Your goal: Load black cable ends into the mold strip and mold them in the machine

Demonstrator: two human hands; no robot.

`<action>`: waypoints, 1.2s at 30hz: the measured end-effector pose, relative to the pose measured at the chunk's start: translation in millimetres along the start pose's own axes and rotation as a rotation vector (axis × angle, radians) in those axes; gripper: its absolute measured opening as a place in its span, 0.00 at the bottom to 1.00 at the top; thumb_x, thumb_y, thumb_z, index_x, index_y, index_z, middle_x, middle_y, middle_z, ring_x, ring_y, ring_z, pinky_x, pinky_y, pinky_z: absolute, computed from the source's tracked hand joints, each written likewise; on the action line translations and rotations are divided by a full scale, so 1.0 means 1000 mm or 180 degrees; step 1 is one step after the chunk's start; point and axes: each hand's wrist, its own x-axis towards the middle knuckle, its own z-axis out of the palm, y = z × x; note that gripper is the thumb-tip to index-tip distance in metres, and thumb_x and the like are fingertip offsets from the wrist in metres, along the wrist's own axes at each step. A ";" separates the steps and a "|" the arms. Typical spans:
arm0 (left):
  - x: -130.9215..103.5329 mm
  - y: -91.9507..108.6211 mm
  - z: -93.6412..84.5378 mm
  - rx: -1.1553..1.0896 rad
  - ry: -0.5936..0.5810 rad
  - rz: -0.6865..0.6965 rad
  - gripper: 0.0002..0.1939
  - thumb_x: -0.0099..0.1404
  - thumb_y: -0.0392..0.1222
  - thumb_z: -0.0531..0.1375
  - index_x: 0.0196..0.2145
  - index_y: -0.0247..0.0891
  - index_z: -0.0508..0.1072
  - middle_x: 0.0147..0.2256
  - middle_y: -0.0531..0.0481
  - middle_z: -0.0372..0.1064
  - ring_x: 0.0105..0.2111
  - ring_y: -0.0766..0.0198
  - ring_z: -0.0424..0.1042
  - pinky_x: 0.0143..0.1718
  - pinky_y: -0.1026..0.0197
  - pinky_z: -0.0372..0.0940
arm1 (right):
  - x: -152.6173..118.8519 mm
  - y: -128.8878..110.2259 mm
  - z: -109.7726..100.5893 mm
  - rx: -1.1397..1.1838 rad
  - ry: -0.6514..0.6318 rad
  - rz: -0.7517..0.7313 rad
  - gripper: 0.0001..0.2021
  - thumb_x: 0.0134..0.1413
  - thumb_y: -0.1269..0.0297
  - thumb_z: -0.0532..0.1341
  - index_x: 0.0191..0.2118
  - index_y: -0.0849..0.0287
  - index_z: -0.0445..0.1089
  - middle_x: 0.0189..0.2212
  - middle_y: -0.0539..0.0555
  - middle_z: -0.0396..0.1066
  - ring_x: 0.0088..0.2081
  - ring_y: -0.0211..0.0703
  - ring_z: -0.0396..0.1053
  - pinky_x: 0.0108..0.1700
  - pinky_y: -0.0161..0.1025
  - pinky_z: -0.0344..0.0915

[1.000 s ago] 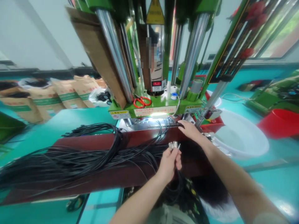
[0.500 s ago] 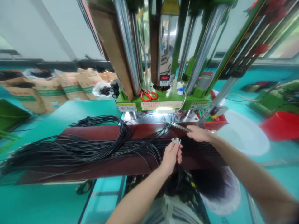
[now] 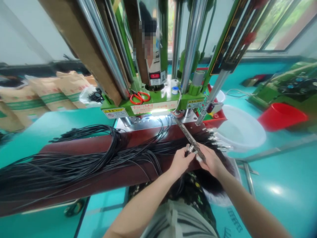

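Note:
My left hand [image 3: 182, 161] is closed on a few cables with silvery connector ends [image 3: 190, 148]; their black cords hang below it. Close beside it, my right hand [image 3: 210, 160] grips the near end of a long metal bar [image 3: 187, 134], which slants up and left toward the press base [image 3: 148, 122]. The connector ends lie against or just under the bar; exact contact is unclear. Around both hands, a large bundle of black cables [image 3: 99, 162] runs across the dark red table [image 3: 81, 140].
A green press [image 3: 116, 107] with red scissors [image 3: 140, 98] stands ahead. Silvery cable ends [image 3: 218, 140] lie at the table's right. Beyond are a white tub [image 3: 242, 127], a red bucket [image 3: 279, 116] and, at the left, paper sacks [image 3: 47, 91].
The view has turned right. My right hand has drawn the bar back toward me, bringing it beside my left hand and the connector ends.

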 end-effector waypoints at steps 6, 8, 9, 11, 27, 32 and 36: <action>-0.001 -0.002 -0.002 0.0036 -0.0185 0.0053 0.12 0.50 0.46 0.63 0.26 0.35 0.68 0.13 0.60 0.54 0.14 0.74 0.52 0.16 0.69 0.46 | -0.001 0.009 0.002 -0.0165 0.0286 -0.0067 0.27 0.50 0.49 0.57 0.53 0.59 0.63 0.16 0.44 0.59 0.12 0.28 0.47 0.11 0.28 0.43; -0.002 -0.001 -0.003 0.0071 -0.0207 0.0024 0.13 0.50 0.47 0.63 0.25 0.35 0.67 0.13 0.60 0.54 0.14 0.74 0.52 0.16 0.69 0.46 | -0.003 0.011 0.003 -0.0407 0.0344 -0.0115 0.27 0.49 0.49 0.58 0.53 0.57 0.63 0.18 0.46 0.61 0.13 0.28 0.49 0.12 0.28 0.44; -0.002 -0.001 -0.004 0.0089 -0.0231 0.0012 0.13 0.50 0.47 0.63 0.25 0.35 0.66 0.13 0.60 0.54 0.14 0.74 0.52 0.16 0.69 0.46 | -0.004 0.011 0.003 -0.0461 0.0340 -0.0126 0.27 0.49 0.48 0.58 0.53 0.57 0.64 0.18 0.46 0.61 0.14 0.28 0.49 0.12 0.28 0.44; -0.003 0.001 -0.006 0.0090 -0.0289 0.0048 0.14 0.53 0.50 0.61 0.27 0.36 0.64 0.14 0.60 0.54 0.13 0.74 0.52 0.15 0.69 0.47 | -0.004 0.012 0.002 -0.0305 0.0335 -0.0085 0.26 0.48 0.49 0.59 0.52 0.56 0.65 0.18 0.45 0.60 0.15 0.28 0.49 0.13 0.27 0.44; 0.003 0.015 -0.007 -0.0342 -0.0456 -0.0507 0.18 0.50 0.52 0.63 0.24 0.37 0.60 0.11 0.64 0.47 0.09 0.79 0.42 0.10 0.72 0.37 | -0.001 0.016 -0.007 0.0222 0.0326 0.0061 0.26 0.47 0.51 0.61 0.52 0.56 0.65 0.17 0.45 0.59 0.14 0.27 0.47 0.12 0.27 0.43; 0.001 0.013 -0.008 -0.0266 -0.0386 -0.0430 0.18 0.50 0.52 0.63 0.25 0.37 0.59 0.12 0.64 0.47 0.09 0.79 0.43 0.10 0.72 0.38 | -0.004 0.013 -0.006 -0.0411 0.0243 -0.0181 0.26 0.49 0.50 0.59 0.53 0.57 0.65 0.18 0.47 0.61 0.16 0.30 0.51 0.13 0.29 0.47; 0.000 0.010 -0.010 -0.0234 -0.0313 -0.0246 0.18 0.53 0.53 0.60 0.26 0.38 0.58 0.13 0.64 0.48 0.10 0.78 0.45 0.11 0.72 0.40 | -0.005 0.012 -0.005 -0.0618 0.0209 -0.0356 0.25 0.48 0.50 0.59 0.51 0.56 0.67 0.21 0.49 0.63 0.20 0.33 0.56 0.18 0.31 0.55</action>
